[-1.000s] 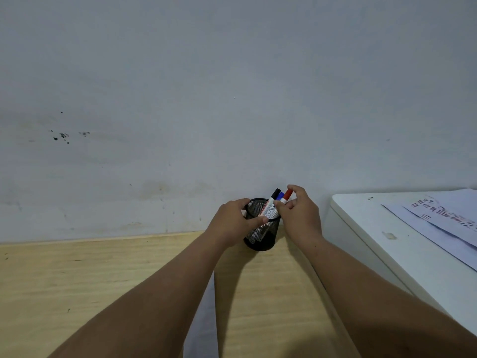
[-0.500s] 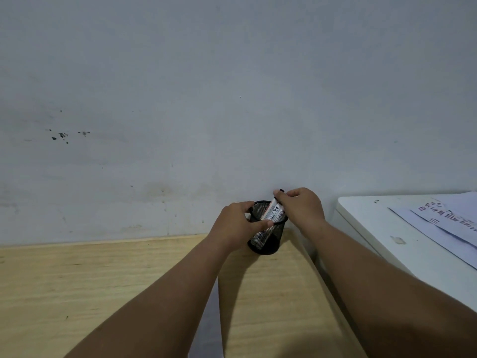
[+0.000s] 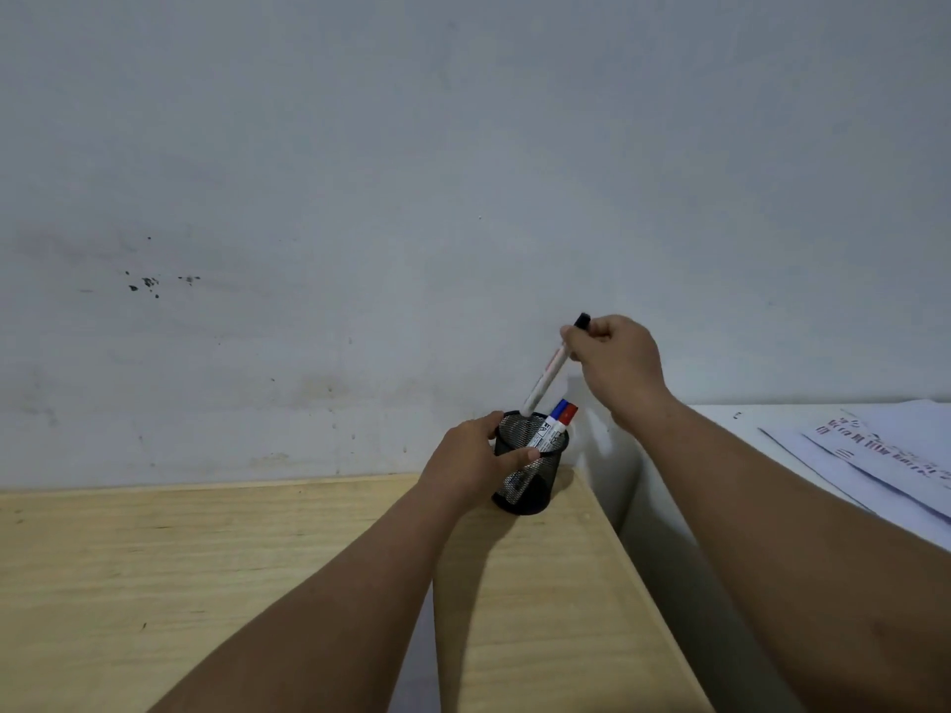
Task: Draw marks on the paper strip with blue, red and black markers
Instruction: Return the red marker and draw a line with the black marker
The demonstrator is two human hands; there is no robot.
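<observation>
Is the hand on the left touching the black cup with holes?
Touching. The head view shows the left hand wrapped around the black mesh pen cup, with its thumb lying across the front wall and fingers on the rim.

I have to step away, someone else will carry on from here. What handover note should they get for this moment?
Right hand: shut on the black marker, lifted almost clear of the mesh cup.
Left hand: gripping the cup at the wooden table corner.
Blue marker and red marker: in the cup.
Paper strip: mostly hidden between the forearms.
Done: no marks visible.
Left: all three colours.
</observation>
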